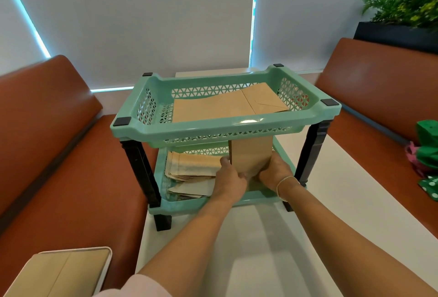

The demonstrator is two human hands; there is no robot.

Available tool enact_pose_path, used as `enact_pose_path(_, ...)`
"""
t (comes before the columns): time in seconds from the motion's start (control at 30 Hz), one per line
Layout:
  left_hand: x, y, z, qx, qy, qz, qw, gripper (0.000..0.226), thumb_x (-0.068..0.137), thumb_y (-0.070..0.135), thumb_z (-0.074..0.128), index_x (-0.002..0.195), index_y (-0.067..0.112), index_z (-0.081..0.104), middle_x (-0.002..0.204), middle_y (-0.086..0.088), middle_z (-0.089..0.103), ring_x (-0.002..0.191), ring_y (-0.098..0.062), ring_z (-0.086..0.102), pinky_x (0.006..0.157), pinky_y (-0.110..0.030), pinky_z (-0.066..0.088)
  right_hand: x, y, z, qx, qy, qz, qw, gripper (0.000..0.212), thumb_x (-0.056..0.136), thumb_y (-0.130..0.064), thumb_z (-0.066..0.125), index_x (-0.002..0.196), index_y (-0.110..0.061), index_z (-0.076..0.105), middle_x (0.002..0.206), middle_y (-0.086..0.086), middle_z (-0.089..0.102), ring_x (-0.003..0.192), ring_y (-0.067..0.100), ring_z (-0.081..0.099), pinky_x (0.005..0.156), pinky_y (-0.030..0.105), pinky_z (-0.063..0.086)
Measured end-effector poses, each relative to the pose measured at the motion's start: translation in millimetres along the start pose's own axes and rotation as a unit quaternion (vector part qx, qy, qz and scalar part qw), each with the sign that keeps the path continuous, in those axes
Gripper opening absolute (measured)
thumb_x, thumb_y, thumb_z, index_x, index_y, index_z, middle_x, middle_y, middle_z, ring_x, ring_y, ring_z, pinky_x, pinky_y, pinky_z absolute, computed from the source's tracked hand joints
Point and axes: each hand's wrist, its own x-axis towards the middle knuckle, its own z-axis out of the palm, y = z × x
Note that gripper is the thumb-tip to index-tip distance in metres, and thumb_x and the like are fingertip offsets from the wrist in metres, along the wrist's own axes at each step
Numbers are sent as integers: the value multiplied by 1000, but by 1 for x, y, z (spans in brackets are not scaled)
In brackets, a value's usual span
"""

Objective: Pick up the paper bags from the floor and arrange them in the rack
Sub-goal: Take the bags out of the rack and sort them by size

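Observation:
A mint-green two-tier plastic rack [237,128] with black legs stands on a white table. A flat brown paper bag [227,104] lies in its top tray. In the lower tray my left hand [231,178] and my right hand [276,173] grip the two sides of a brown paper bag [251,157], which stands upright at the tray's right part. A pile of flat paper bags [194,173] lies in the left part of the same lower tray, just left of my left hand.
The white table [260,249] runs between two brown upholstered benches [59,154]. A tablet in a beige cover [64,270] lies on the left bench. Green and pink cloth bags [426,154] sit on the right bench. A planter [403,12] stands behind it.

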Motion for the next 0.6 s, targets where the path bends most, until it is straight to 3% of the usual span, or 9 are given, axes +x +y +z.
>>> enact_pose_path(0.33, 1, 2, 2, 91, -54, -38, 994, 48, 92, 6, 52, 134, 1, 29, 132, -18, 48, 120, -31, 50, 94, -29, 42, -5, -1, -2, -70, -2, 4, 998, 35, 84, -2, 54, 119, -6, 52, 117, 15, 59, 108, 32, 54, 92, 35, 46)
enact_pose_path(0.6, 5, -1, 5, 97, -39, -27, 994, 42, 93, -1, 44, 134, 2, 32, 127, -18, 51, 115, -30, 53, 90, -28, 44, -3, 4, -5, -41, -26, -7, 999, 48, 87, 0, 47, 132, -11, 35, 122, 14, 51, 112, 31, 49, 91, 34, 41)
